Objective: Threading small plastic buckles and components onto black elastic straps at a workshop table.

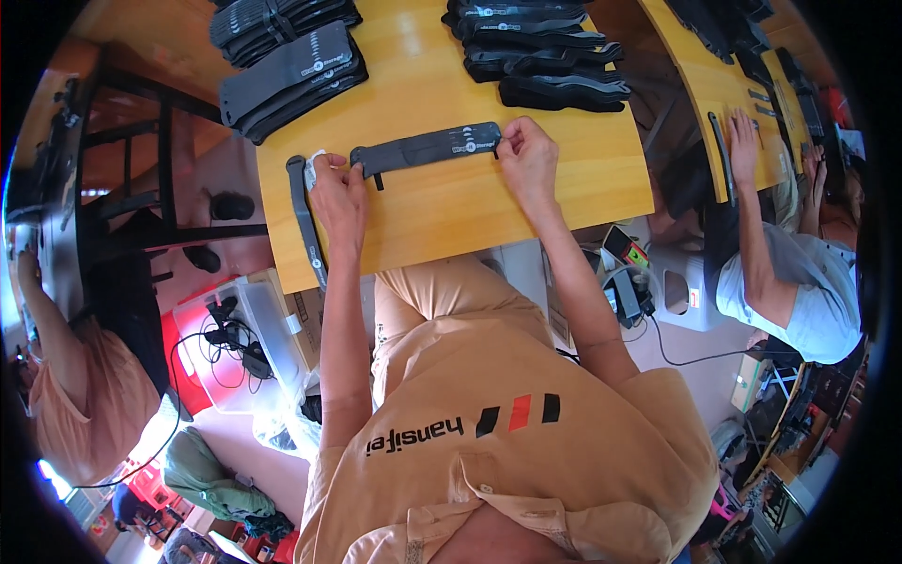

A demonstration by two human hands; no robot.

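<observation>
A dark wide fabric strap [423, 148] with pale printing lies stretched across the yellow wooden table [442, 209]. At its left end my left hand [339, 199] is closed, thumb and fingers pinching the edge. My right hand [530, 162] pinches the opposite end. Small black tabs poke out below the strap near both ends. Next to my left fingers is a small white piece [312, 167], its kind unclear. A narrower black strap [306, 218] lies along the table's left side, its lower end over the front edge.
Stacked dark straps [293, 83] lie at the far left, more black straps [550, 64] at the far right. A clear plastic bin [246, 367] with cables stands below left. People work at a left bench and a right table [697, 101]. A black cable [700, 364] crosses the floor.
</observation>
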